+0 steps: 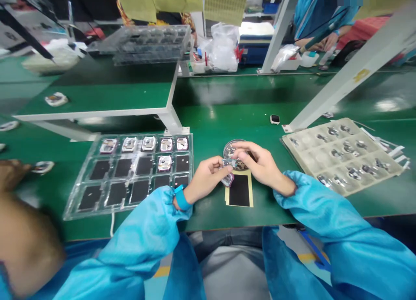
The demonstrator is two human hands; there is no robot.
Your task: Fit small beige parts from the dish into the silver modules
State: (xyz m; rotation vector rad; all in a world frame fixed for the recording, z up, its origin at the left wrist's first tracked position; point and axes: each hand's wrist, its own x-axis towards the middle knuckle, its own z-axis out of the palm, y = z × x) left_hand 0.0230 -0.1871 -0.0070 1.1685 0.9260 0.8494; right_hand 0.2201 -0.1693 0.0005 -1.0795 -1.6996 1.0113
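My left hand (210, 175) holds a small watch case (228, 179) with a purplish rim between thumb and fingers. Over the case, my right hand (256, 163) is closed in a pinch; what its fingertips grip, if anything, is too small to make out. A small silvery part (229, 162) shows between the two hands, at the case's upper end. Partly hidden behind the hands is a round dark disc (229, 147) with a speckled surface. Below them lies a black pad (239, 191) with a yellowish border.
To the left, a clear compartment tray (69, 211) bears several watch cases. A pale tray (313, 150) with small metal parts lies right, near a slanted white post (331, 79). A raised green shelf (130, 96) stands behind. A co-worker's hand (13, 173) touches another case (43, 167).
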